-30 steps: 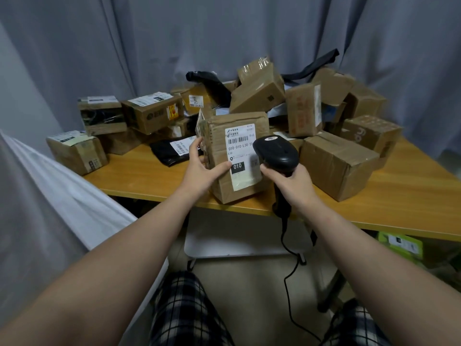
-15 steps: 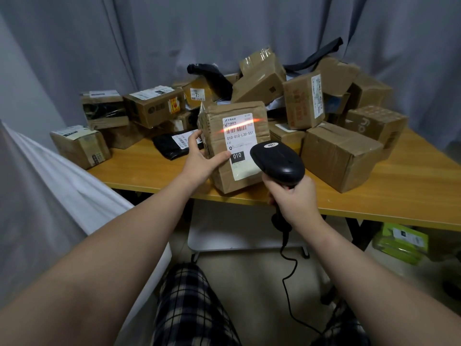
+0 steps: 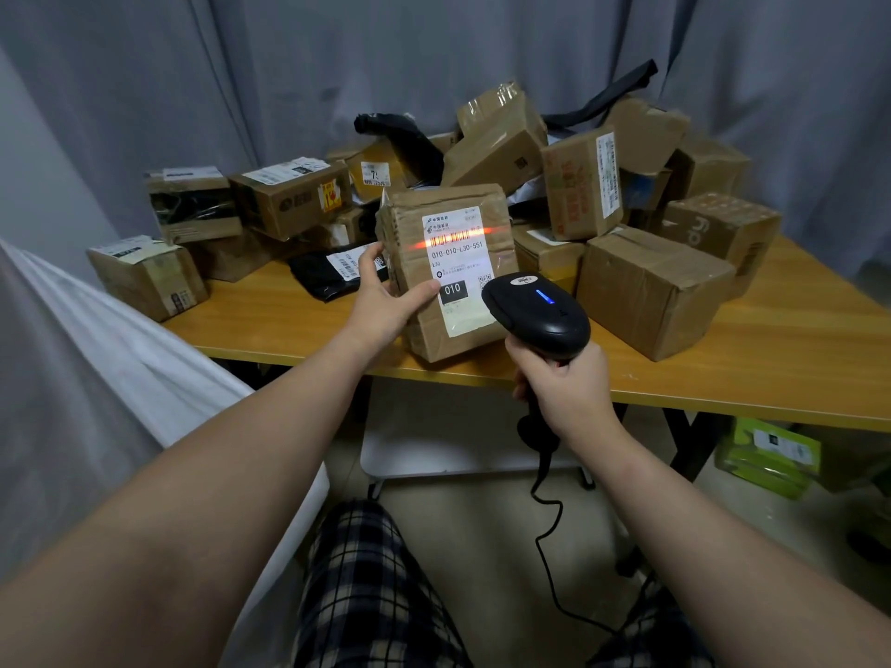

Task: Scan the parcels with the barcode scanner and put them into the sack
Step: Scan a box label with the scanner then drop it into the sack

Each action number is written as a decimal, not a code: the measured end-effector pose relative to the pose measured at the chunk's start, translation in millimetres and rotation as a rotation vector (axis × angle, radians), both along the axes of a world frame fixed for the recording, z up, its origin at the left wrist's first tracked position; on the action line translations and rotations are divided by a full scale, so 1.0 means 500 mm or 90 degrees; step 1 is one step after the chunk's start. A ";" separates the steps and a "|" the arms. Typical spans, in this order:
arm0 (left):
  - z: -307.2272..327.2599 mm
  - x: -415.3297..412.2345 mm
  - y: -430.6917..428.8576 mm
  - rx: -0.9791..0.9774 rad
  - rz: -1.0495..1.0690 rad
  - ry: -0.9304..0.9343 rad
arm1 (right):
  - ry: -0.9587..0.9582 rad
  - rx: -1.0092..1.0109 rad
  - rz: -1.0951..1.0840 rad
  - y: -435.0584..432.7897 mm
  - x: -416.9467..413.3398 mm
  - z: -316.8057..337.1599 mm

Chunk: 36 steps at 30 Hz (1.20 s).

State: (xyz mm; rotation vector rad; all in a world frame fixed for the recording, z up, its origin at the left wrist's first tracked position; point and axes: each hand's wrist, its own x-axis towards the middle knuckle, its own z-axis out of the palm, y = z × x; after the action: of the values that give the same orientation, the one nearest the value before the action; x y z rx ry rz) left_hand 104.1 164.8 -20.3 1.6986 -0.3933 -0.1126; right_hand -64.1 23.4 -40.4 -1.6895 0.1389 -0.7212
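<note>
The left hand (image 3: 385, 306) reaches forward from an outstretched bare forearm and takes the brown cardboard parcel with a white shipping label (image 3: 501, 219) by its left edge. The thumb lies across the front face beside the label's black "010" box and the fingers wrap behind the edge, so this grip is holding the parcel upright, its lower end down by the near edge of the yellow wooden surface (image 3: 771, 359). The right hand (image 3: 564, 392) sits lower and nearer, its grip closed round the handle of the black handheld barcode scanner (image 3: 535, 315), whose head points at the label from just beside it. A red scan line (image 3: 458, 236) falls across the barcode and a blue light (image 3: 545, 297) glows on the scanner's top. A black cable (image 3: 545, 523) hangs from the handle. Behind the parcel a pile of cardboard boxes (image 3: 651, 291) crowds the surface. The white fabric sack (image 3: 96, 378) is at the left, apart from the parcel.
</note>
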 end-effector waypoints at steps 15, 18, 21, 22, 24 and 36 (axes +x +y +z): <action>-0.010 -0.135 0.164 -0.063 0.086 -0.142 | -0.014 -0.013 0.130 0.118 0.065 0.036; -0.044 -0.164 0.260 -0.071 0.165 -0.120 | 0.048 -0.014 0.227 0.201 0.093 0.018; -0.093 -0.180 0.370 -0.066 0.265 -0.081 | 0.116 -0.040 0.312 0.296 0.127 -0.014; -0.109 -0.185 0.404 -0.053 0.290 -0.060 | 0.139 -0.044 0.339 0.328 0.142 -0.026; -0.139 -0.191 0.469 -0.016 0.344 -0.018 | 0.207 -0.042 0.391 0.389 0.170 -0.048; -0.305 -0.073 0.665 0.680 0.391 0.099 | 0.364 -0.410 0.372 0.538 0.309 -0.209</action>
State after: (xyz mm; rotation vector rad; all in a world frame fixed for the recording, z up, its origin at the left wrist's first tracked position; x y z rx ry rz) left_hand 67.5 497.1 -173.0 2.7571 0.4129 0.0104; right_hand 90.4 292.7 -144.8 -2.3633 -0.2104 0.2032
